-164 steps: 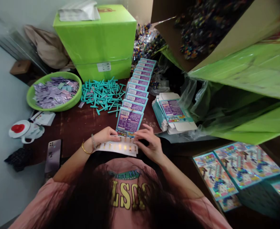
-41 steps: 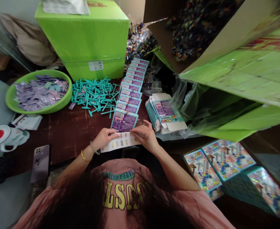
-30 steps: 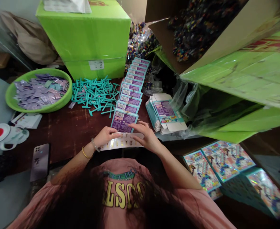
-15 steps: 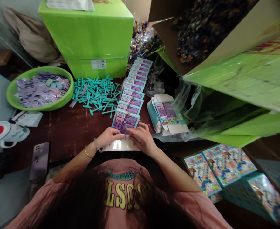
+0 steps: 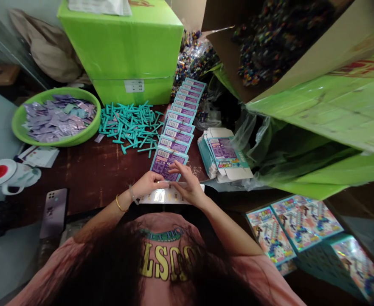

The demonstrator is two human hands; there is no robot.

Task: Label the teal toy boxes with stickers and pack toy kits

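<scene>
A pale sheet with shiny gold stickers [image 5: 161, 196] lies at the table's front edge, under both hands. My left hand [image 5: 149, 183] is closed at the sheet's upper edge, thumb and fingers pinched; what sits between them is too small to make out. My right hand [image 5: 188, 182] is over the sheet's right part, its thumb and index finger near my left fingertips and its other fingers spread above. Just beyond the hands is the nearest purple and teal box [image 5: 164, 165], first in a long overlapping row running away from me.
Teal T-shaped sticks [image 5: 131, 125] lie piled beside a green basin [image 5: 18, 127] of small packets. A green carton [image 5: 136, 51] stands behind. Flat boxes [image 5: 223, 148] are stacked right. A phone [image 5: 53, 212] and lidded cup [image 5: 23, 176] are left; finished-looking boxes [image 5: 271, 236] sit lower right.
My right hand has shifted slightly, its fingers spreading and rising over the nearest box. More of the sticker sheet's right end shows. The whole view has moved a little.
</scene>
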